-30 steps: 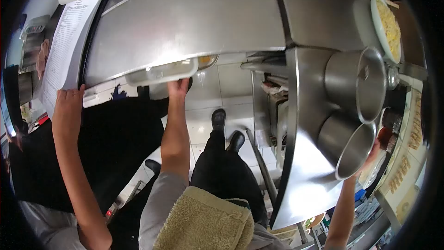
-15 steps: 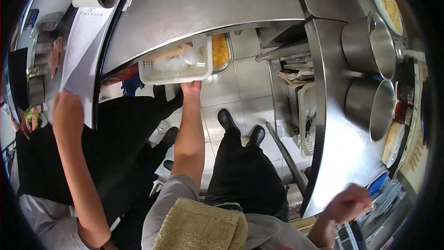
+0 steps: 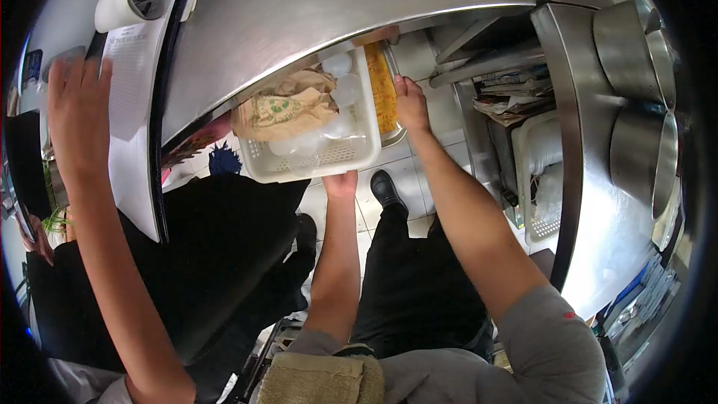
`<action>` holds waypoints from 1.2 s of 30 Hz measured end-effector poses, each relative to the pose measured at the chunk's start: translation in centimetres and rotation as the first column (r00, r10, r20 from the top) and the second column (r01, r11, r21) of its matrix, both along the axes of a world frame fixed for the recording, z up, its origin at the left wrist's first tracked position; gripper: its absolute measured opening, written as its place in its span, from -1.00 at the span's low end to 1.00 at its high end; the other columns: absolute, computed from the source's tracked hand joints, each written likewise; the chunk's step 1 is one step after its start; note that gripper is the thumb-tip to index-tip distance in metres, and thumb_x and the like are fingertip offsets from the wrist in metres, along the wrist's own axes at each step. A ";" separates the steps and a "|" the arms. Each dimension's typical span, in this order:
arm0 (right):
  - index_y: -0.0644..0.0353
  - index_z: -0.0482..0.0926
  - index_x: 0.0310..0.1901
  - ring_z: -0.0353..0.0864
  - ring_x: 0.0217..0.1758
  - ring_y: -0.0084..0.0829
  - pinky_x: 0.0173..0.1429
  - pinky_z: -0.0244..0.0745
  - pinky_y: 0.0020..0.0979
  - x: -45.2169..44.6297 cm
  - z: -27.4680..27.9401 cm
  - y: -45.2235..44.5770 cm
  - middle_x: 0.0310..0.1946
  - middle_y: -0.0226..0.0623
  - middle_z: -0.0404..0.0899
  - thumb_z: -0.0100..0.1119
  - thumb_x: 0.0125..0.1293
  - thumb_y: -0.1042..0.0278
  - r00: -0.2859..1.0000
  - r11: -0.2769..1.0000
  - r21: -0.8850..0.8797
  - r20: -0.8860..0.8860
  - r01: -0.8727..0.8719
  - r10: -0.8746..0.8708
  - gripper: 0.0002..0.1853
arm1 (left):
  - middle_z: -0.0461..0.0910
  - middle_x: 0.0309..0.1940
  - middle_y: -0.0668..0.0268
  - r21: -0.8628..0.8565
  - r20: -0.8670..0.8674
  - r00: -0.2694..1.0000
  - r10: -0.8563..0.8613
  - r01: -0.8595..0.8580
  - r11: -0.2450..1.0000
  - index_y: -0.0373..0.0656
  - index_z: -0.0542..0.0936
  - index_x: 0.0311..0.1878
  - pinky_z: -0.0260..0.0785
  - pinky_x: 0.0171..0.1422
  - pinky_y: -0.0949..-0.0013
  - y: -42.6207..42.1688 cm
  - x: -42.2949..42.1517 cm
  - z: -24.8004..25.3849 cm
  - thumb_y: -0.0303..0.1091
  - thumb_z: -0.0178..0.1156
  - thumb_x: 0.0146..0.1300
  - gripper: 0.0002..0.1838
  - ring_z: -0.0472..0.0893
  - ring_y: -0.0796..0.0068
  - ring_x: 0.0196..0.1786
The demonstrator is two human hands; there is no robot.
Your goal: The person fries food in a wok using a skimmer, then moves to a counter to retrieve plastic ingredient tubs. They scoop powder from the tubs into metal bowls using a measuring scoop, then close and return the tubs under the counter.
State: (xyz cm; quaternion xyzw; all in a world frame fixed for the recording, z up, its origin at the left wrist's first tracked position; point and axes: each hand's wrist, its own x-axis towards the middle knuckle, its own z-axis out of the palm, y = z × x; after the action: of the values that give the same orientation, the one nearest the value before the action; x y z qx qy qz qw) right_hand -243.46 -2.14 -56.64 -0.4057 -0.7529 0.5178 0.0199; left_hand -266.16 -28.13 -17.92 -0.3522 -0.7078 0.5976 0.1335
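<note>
The left grip (image 3: 341, 184) clamps the basket's (image 3: 299, 168) near edge; whether the right grip (image 3: 412, 108), beside the tray's (image 3: 395, 136) edge, is closed, I cannot tell. One-sided support could tip the basket.

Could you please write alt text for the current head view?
A person's left hand is under a white basket holding a paper bag and translucent items, below a counter; the right hand is beside a tray. A co-worker's hand is raised beside papers.
</note>
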 end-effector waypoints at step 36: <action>0.43 0.54 -0.33 0.43 -0.47 -0.41 -0.31 0.35 -0.28 30.9 8.3 -1.2 -0.56 -0.12 0.50 -0.14 0.50 0.21 0.925 0.972 -0.222 -0.347 0.081 -0.156 -0.58 | 0.63 -0.40 -0.04 0.083 0.802 0.583 -0.129 -0.323 -0.943 -0.31 0.61 -0.23 0.46 -0.19 0.09 -9.8 51.4 -39.6 0.13 -0.11 0.35 -0.40 0.65 0.04 -0.30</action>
State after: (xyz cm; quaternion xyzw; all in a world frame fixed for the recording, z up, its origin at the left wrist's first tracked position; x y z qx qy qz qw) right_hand -212.52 -3.38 -48.29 -0.3483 -0.6535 0.6555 0.1481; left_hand -214.74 -37.97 -57.49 0.3128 -0.7772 -0.5453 -0.0271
